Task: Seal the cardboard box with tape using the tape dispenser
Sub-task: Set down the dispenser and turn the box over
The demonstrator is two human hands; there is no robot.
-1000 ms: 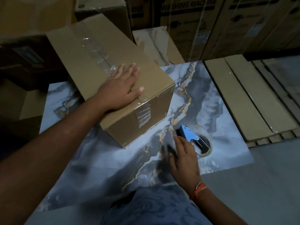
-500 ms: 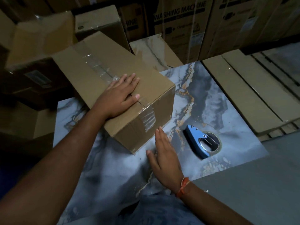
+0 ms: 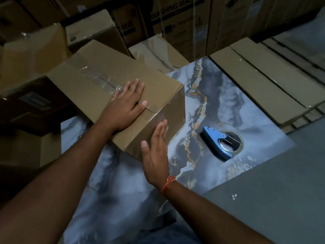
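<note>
A brown cardboard box (image 3: pixel 98 80) lies on the marbled blue-grey slab (image 3: pixel 219 95), with clear tape along its top seam and down its near end. My left hand (image 3: pixel 125 104) rests flat on the box top, fingers spread over the tape. My right hand (image 3: pixel 156 152) is open and flat against the box's near end face, fingers pointing up. The blue tape dispenser (image 3: pixel 220 144) lies on the slab to the right of the box, with neither hand on it.
Stacked cartons (image 3: pixel 179 27), some printed "WASHING MACHINE", stand behind the slab. Flat wrapped packs (image 3: pixel 263 81) lie at the right. More boxes (image 3: pixel 29 55) crowd the left side. A grey floor (image 3: pixel 281 191) shows at the lower right.
My right hand left the tape dispenser on the slab and moved left and up to the box's near end face. My left hand stayed on the box top.
</note>
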